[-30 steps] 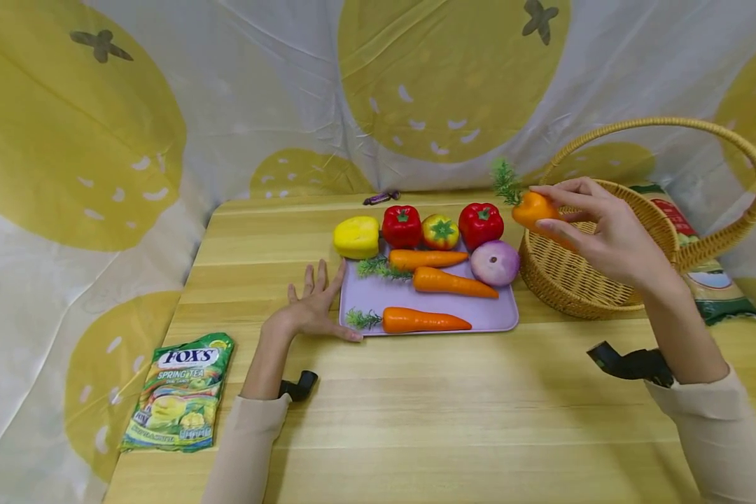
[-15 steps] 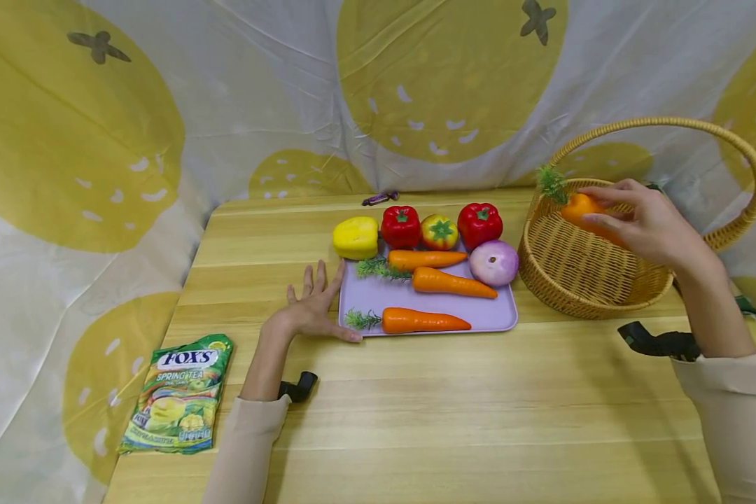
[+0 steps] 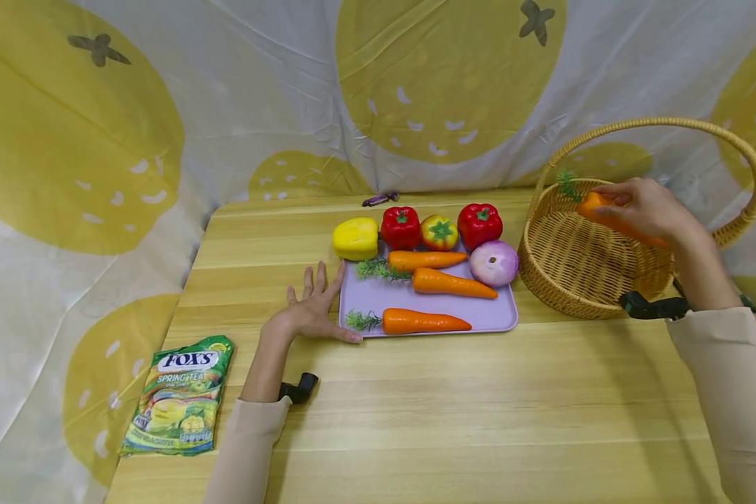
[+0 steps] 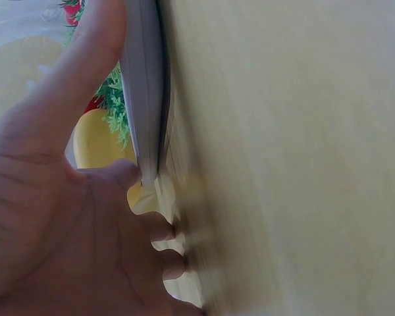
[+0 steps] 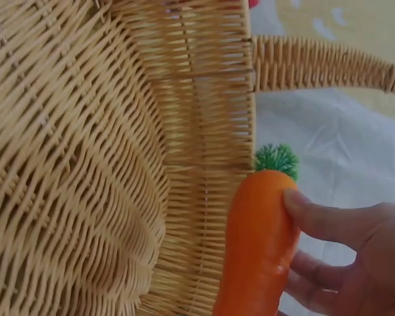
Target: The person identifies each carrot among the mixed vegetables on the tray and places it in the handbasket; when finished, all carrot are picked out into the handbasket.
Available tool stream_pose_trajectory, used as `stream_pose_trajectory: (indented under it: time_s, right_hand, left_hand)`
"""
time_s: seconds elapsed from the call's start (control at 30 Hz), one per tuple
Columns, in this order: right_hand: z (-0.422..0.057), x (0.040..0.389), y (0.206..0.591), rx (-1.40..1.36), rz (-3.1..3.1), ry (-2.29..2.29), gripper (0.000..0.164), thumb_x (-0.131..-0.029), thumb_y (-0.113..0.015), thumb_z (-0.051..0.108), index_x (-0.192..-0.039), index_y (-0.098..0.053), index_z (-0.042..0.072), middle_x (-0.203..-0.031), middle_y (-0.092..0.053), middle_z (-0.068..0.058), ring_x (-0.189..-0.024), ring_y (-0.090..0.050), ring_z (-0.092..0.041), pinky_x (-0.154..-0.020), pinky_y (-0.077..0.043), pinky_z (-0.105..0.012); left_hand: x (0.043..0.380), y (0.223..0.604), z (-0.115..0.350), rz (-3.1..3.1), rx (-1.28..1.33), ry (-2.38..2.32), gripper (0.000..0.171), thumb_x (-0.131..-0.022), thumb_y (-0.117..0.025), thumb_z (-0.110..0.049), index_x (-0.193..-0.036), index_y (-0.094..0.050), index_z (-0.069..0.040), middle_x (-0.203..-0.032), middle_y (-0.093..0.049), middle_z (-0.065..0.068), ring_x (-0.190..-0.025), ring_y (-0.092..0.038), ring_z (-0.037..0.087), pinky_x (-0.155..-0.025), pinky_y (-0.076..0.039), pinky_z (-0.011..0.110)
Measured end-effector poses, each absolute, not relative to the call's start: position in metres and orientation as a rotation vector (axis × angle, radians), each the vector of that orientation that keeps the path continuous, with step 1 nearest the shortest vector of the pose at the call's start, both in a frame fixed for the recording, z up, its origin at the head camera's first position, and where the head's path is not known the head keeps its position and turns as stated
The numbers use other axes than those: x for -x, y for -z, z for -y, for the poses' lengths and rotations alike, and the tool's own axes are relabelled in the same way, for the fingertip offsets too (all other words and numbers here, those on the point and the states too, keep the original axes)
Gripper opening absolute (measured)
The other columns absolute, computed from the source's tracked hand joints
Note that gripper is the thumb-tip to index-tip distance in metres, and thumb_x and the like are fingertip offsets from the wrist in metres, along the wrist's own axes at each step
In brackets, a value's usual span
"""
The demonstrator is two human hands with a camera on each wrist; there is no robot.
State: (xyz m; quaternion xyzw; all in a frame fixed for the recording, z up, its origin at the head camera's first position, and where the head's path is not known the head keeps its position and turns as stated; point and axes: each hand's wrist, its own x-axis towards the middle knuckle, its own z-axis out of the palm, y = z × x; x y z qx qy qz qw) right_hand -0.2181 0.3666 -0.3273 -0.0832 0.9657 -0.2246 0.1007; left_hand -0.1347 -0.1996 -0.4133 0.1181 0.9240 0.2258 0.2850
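Note:
Over the wicker basket (image 3: 563,290), my right hand (image 3: 652,208) pinches a carrot (image 5: 260,243) near its leafy end between thumb and fingers. The carrot's green top (image 5: 276,160) is near the basket rim in the right wrist view. My left hand (image 3: 309,308) rests with spread fingers at the left edge of the lilac tray (image 3: 365,297), its thumb by the front corner. On the tray lie several vegetables, among them a front carrot (image 3: 425,320), a middle carrot (image 3: 453,283), a back carrot (image 3: 428,260) and a purple onion (image 3: 494,264).
Along the tray's back sit a yellow pepper (image 3: 355,238), two red peppers, one the left red pepper (image 3: 400,227), and a yellow-red tomato (image 3: 439,232). A wrapped candy (image 3: 380,199) lies behind. A green candy bag (image 3: 179,395) is at the left. The basket handle (image 3: 668,122) arches high.
My right hand has carried the carrot rightward from the basket's left rim to over its inside. The left hand and the tray have stayed in place.

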Motion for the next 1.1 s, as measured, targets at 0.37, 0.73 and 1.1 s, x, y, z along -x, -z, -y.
stream_pose_trajectory:
  time_s: [0.37, 0.73, 1.1]
  right_hand:
    - [-0.372, 0.24, 0.333, 0.151, -2.726, 0.776, 0.058, -0.108, -0.054, 0.03, -0.152, -0.043, -0.007, -0.149, -0.042, -0.044, -0.129, -0.046, -0.06, -0.091, -0.053, -0.05]
    - [-0.382, 0.254, 0.358, 0.108, -2.611, 0.807, 0.063, -0.107, -0.058, 0.034, -0.154, -0.041, -0.005, -0.156, -0.036, -0.038, -0.139, -0.039, -0.053, -0.091, -0.048, -0.034]
    - [-0.386, 0.259, 0.38, 0.051, -2.635, 0.97, 0.043, -0.098, -0.072, 0.036, -0.139, -0.068, 0.024, -0.11, -0.067, 0.025, -0.078, -0.049, -0.002, -0.067, -0.045, -0.027]
  left_hand:
    - [0.136, 0.42, 0.202, -2.477, -0.308, -0.621, 0.153, -0.059, -0.082, -0.083, -0.163, 0.019, -0.034, -0.165, 0.038, 0.016, -0.152, 0.038, 0.039, -0.115, 0.022, 0.076]
    - [0.131, 0.408, 0.198, -2.46, -0.317, -0.632, 0.147, -0.068, -0.086, -0.07, -0.165, 0.016, -0.029, -0.166, 0.035, 0.019, -0.153, 0.035, 0.041, -0.115, 0.019, 0.078]
    - [0.138, 0.429, 0.204, -2.493, -0.311, -0.611, 0.155, -0.054, -0.078, -0.089, -0.162, 0.021, -0.038, -0.165, 0.038, 0.013, -0.153, 0.038, 0.036, -0.115, 0.021, 0.076]
